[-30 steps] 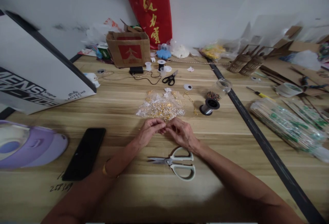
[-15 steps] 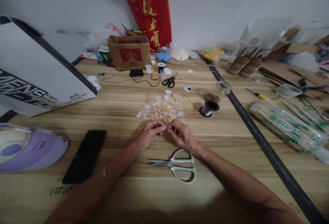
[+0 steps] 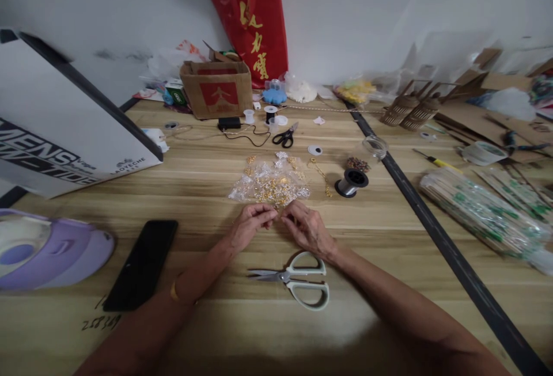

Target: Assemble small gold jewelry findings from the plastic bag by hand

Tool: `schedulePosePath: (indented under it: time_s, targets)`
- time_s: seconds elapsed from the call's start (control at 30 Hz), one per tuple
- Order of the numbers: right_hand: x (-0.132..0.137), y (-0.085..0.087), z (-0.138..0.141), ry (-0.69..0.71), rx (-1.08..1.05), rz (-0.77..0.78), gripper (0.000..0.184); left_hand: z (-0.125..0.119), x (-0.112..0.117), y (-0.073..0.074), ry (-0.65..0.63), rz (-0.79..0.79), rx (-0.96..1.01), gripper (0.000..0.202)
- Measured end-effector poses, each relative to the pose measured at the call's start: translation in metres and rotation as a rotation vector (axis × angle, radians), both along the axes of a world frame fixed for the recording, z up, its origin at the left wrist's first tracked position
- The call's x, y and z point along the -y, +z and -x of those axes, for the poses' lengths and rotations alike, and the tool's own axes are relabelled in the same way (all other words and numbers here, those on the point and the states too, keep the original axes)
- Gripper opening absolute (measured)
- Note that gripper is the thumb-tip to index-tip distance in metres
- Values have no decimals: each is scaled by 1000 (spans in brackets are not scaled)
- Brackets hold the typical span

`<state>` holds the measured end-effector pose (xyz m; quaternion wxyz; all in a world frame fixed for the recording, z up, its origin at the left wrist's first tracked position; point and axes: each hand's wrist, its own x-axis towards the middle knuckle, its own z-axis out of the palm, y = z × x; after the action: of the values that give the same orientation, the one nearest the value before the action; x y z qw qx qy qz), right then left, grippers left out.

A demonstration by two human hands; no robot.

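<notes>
My left hand [image 3: 254, 221] and my right hand [image 3: 307, 225] face each other over the wooden table, fingertips a small gap apart. Each is pinched closed; whatever lies between the fingers is too small to make out. Just beyond them is a heap of small clear bags [image 3: 270, 180] with gold and silver jewellery findings. Scissors with pale green handles [image 3: 309, 281] lie nearer to me, blades pointing left and slightly apart. Right of the heap are a short gold chain [image 3: 320, 177] and a spool of silvery wire [image 3: 351, 182].
A black phone [image 3: 141, 265] and a purple visor-like item [image 3: 60, 249] lie at the left, below a large white box [image 3: 73, 122]. Black scissors [image 3: 285, 136], a paper bag [image 3: 216, 89] and a red bag [image 3: 254, 25] stand farther back. Wrapped sticks [image 3: 479, 215] lie at the right.
My fingertips have drawn slightly apart, leaving a small gap between the hands. The things on the table stay where they were.
</notes>
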<state>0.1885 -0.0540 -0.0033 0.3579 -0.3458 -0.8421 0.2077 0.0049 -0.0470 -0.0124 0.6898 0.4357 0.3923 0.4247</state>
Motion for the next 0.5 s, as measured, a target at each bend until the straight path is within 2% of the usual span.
schedulePosePath:
  time_s: [0.3, 0.4, 0.5]
  targets:
    - [1, -1, -2, -35, 146, -112, 11, 1, -3, 3, -1, -104, -194, 22]
    - [2, -1, -2, -22, 158, -129, 12, 1, -3, 2, -34, -215, -301, 17]
    - [1, -2, -2, 49, 156, -111, 14, 2, -4, -1, -93, -344, -389, 12]
